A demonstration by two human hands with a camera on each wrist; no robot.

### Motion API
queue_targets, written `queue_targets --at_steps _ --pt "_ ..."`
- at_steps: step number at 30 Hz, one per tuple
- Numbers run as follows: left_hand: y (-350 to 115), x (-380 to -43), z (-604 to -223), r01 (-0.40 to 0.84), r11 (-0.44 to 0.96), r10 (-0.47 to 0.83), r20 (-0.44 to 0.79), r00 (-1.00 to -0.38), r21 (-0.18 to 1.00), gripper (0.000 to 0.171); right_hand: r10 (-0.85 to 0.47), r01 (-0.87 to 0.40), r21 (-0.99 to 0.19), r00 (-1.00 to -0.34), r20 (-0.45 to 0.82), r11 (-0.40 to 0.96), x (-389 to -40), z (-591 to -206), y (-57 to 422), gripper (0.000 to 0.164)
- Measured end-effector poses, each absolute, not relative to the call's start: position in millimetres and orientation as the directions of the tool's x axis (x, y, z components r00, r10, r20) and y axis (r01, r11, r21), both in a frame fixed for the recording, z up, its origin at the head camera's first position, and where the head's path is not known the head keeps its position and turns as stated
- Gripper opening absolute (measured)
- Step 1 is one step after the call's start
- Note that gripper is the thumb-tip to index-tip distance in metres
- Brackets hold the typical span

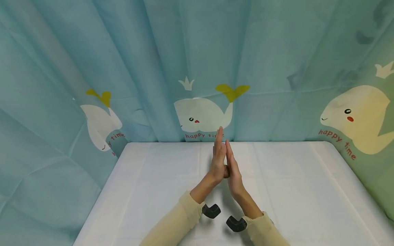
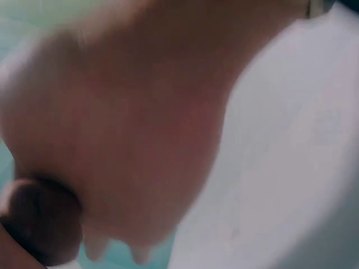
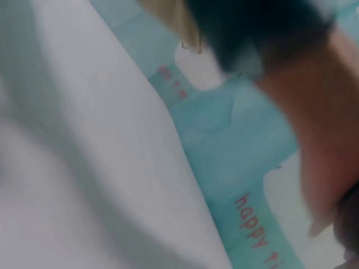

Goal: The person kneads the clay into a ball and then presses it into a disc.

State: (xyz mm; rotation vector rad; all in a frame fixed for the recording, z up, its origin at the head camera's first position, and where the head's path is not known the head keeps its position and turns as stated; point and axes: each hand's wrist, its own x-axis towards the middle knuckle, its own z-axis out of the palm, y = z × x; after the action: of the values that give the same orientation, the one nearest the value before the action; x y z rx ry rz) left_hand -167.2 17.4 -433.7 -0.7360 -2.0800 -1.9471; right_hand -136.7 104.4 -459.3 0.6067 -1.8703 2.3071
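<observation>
A small, dark brown, roundish object [image 1: 226, 171] sits between the two palms near their heels; its exact kind cannot be made out. My left hand [image 1: 218, 164] is upright with straight fingers, its palm against one side of the object. Facing it, my right hand [image 1: 234, 172] presses from the other side, fingers also straight and pointing up. In the left wrist view the brown object [image 2: 47, 221] shows blurred beside the palm. Only its dark edge [image 3: 348, 221] appears in the right wrist view.
Below the hands spreads a white table [image 1: 160, 184]. A blue-green curtain [image 1: 147, 68] with printed whales hangs behind and around it. Black wrist devices [image 1: 211, 211] stick out from both cream sleeves [image 1: 175, 222].
</observation>
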Motion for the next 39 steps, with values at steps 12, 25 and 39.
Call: queue_targets --at_steps 12,25,39 --pt "22 -148 -449 0.351 -0.093 0.291 0.363 -0.885 0.932 0.065 -0.108 -0.369 -0.913 -0.914 0.39 -0.173 -142 -437 117 0.055" --pt "15 -165 -425 0.467 -0.071 0.247 0.469 -0.848 0.881 0.066 -0.149 -0.289 -0.905 -0.926 0.348 -0.313 -131 -450 103 0.06" --pt "23 -141 -442 0.368 -0.147 0.272 0.395 -0.877 0.918 0.062 -0.151 -0.338 -0.927 -0.92 0.361 -0.16 -155 -430 120 0.055"
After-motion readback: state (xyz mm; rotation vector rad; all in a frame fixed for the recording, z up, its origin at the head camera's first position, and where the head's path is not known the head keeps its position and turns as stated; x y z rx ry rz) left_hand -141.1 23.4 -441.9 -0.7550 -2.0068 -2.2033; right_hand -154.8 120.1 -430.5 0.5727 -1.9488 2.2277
